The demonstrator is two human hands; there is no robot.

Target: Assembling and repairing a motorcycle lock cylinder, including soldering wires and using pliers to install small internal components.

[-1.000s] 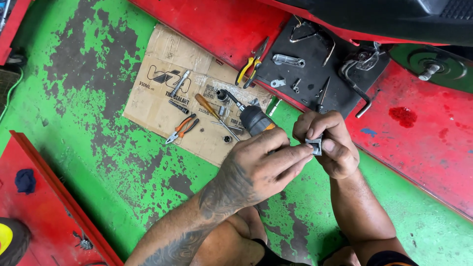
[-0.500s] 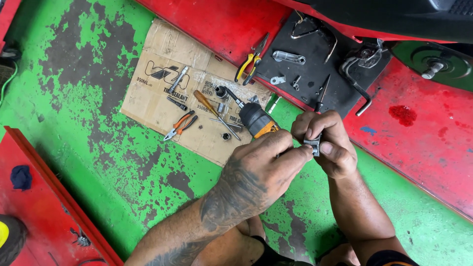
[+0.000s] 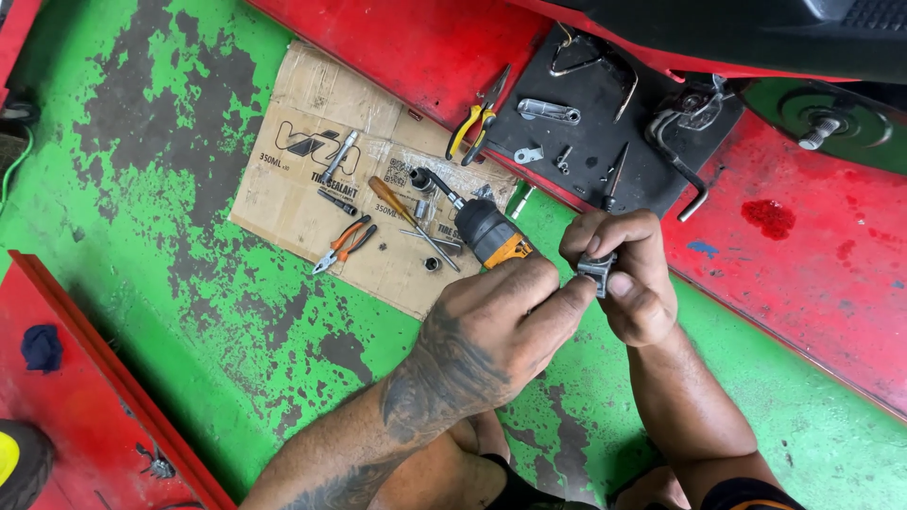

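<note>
Grey metal part (image 3: 597, 271) sits pinched in my right hand (image 3: 628, 283); my left hand (image 3: 501, 326) grips what looks like a screwdriver (image 3: 491, 236) against it. If the tip slips, it could jab my fingers.

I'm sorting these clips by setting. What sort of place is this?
Most likely a vehicle repair workshop. Hand tools lie on a flattened cardboard sheet on a worn green floor, metal parts sit on a black mat, and the left hand and right hand hold a small grey part.
</note>
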